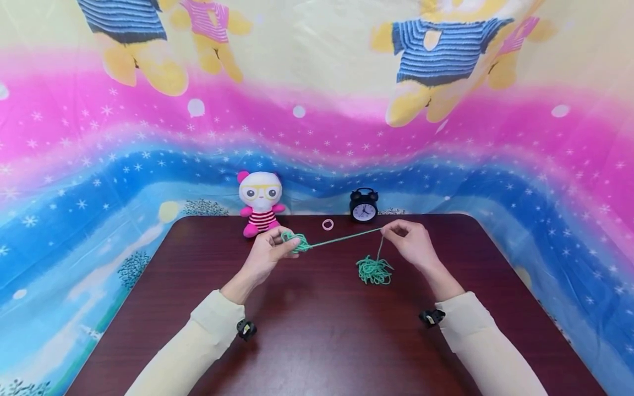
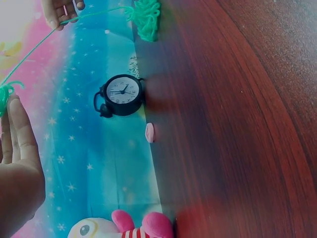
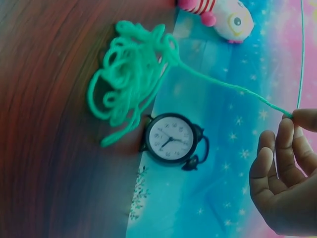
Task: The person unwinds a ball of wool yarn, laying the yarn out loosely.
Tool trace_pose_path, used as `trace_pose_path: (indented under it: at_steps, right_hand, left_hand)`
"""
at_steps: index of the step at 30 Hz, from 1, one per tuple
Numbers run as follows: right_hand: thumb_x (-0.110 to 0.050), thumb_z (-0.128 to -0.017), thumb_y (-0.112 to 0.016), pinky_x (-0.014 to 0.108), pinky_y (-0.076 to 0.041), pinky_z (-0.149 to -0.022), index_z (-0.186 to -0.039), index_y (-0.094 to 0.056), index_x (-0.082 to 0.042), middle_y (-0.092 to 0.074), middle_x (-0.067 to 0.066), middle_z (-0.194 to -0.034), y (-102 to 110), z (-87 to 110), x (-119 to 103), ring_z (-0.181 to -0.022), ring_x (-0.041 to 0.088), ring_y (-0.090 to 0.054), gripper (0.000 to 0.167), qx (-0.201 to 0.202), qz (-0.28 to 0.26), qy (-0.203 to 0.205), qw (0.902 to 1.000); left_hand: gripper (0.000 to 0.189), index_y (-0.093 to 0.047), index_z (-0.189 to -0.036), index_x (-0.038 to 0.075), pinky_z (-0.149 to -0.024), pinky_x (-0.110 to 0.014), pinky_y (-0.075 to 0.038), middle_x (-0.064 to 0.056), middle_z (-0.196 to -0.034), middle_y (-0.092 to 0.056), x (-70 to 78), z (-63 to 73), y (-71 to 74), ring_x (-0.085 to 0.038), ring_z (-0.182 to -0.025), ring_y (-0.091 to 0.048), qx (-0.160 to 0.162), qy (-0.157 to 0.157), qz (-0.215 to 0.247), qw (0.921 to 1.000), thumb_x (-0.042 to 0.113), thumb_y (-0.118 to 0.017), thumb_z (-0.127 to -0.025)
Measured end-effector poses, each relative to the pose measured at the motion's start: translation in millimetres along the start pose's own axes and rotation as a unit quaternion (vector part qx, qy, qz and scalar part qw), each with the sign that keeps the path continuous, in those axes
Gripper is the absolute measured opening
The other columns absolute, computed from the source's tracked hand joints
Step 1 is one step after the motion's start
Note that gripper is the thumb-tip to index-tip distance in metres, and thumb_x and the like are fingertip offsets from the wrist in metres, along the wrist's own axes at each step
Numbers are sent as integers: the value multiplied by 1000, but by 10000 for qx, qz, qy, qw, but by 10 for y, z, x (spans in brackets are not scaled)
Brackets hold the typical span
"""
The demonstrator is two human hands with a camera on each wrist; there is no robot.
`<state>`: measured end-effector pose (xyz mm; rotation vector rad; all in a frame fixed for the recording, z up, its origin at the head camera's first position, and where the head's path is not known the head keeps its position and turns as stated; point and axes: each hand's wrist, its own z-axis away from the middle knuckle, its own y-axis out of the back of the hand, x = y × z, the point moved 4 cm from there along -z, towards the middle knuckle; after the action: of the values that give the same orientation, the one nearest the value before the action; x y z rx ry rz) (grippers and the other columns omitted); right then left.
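Green yarn runs between both hands above the dark wooden table (image 1: 307, 330). My left hand (image 1: 264, 253) holds a small looped bundle of the yarn (image 1: 297, 243) between thumb and fingers, in front of the plush toy. From it a taut strand (image 1: 346, 237) slants up to my right hand (image 1: 411, 242), which pinches the strand between thumb and forefinger. Below the right hand, a loose tangle of green yarn (image 1: 375, 270) hangs from the same strand; the right wrist view shows its many loops (image 3: 131, 74) close up.
At the table's back edge sit a pink-and-white plush panda (image 1: 261, 201) with yellow glasses and a black twin-bell alarm clock (image 1: 364, 206). Between them lies a small pink ring (image 1: 328, 224). A printed cloth (image 1: 317, 132) with bears and snowflakes hangs behind and around the table.
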<state>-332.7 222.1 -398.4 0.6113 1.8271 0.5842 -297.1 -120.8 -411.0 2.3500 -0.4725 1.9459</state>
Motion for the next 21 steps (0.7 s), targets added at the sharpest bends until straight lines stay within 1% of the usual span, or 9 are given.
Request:
trace_pose_path:
  at_steps: [3, 5, 10, 13, 15, 18, 21]
  right_hand:
    - [-36, -96, -66, 33, -49, -74, -105, -76, -14, -75, 8, -102, 51, -5, 80, -89, 21, -63, 25, 84, 19, -134, 9999]
    - [-37, -97, -65, 33, -48, -73, -107, -75, -12, -74, 10, -104, 87, -4, 129, -90, 22, -62, 28, 116, 6, -251, 9996]
    - [-39, -99, -61, 32, -48, -71, -111, -73, -11, -72, 12, -112, 169, 2, 216, -94, 23, -60, 33, 148, -37, -499, 9986]
    - [-40, -99, -59, 32, -47, -71, -113, -73, -12, -72, 12, -112, 211, -2, 253, -93, 22, -59, 34, 161, -17, -613, 9980]
    - [-41, -99, -59, 32, -46, -69, -112, -73, -12, -72, 11, -110, 241, -9, 273, -91, 22, -58, 34, 205, -25, -711, 9973]
    - [-43, -99, -59, 32, -45, -70, -113, -73, -13, -71, 11, -107, 292, -19, 297, -90, 23, -58, 36, 298, -34, -804, 9963]
    - [-42, -100, -57, 32, -47, -75, -114, -72, -12, -70, 12, -106, 347, -23, 322, -94, 24, -60, 37, 395, -61, -890, 9952]
  left_hand:
    - [10, -59, -97, 10, -74, -28, -62, 5, -85, -75, 4, 7, 5, -10, -78, -73, -38, -65, 125, 9999, 1, -64, -94]
    - [12, -59, -96, 11, -74, -28, -62, 5, -85, -76, 5, 10, 8, -10, -78, -74, -64, -77, 154, 9998, 1, -64, -94]
    - [14, -58, -95, 10, -76, -27, -62, 4, -85, -76, -8, 7, 9, -10, -77, -74, -189, -10, -23, 9998, 1, -67, -92]
    - [13, -59, -99, 5, -76, -26, -61, 4, -86, -75, -18, 4, 3, -9, -77, -73, -297, 53, -131, 9995, -1, -68, -91]
    - [16, -60, -104, 0, -77, -26, -61, 4, -88, -74, -22, 3, 1, -8, -77, -72, -367, 96, -180, 9991, -2, -68, -91]
    - [27, -59, -116, -9, -78, -26, -61, 5, -91, -74, -22, 5, 6, -7, -79, -72, -438, 151, -298, 9985, -1, -68, -91]
    - [38, -55, -125, -14, -79, -26, -61, 7, -93, -74, -13, 9, 17, -6, -80, -71, -473, 180, -348, 9981, 3, -68, -93]
